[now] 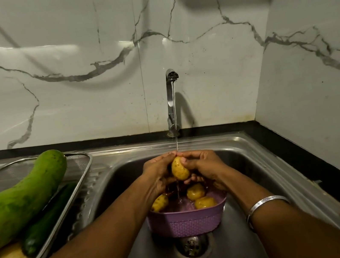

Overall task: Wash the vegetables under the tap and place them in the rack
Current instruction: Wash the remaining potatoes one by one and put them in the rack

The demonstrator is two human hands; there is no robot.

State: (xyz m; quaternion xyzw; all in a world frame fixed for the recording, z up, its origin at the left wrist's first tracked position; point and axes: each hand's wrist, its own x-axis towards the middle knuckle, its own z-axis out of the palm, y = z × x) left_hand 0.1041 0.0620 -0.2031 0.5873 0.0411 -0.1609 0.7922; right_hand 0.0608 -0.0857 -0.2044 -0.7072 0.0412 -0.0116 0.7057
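One steel sink [257, 159] below marble-veined wall tiles [88, 75], black counter edge [303, 151].

The purple basket [186, 221] is filling the middle of the sink [248, 160], leaving bare steel showing to its right and over the drain [192, 246] in front of it. Left of the basket, a large green gourd [19, 201] and a cucumber [45, 221] are crowding the rack [80, 166].
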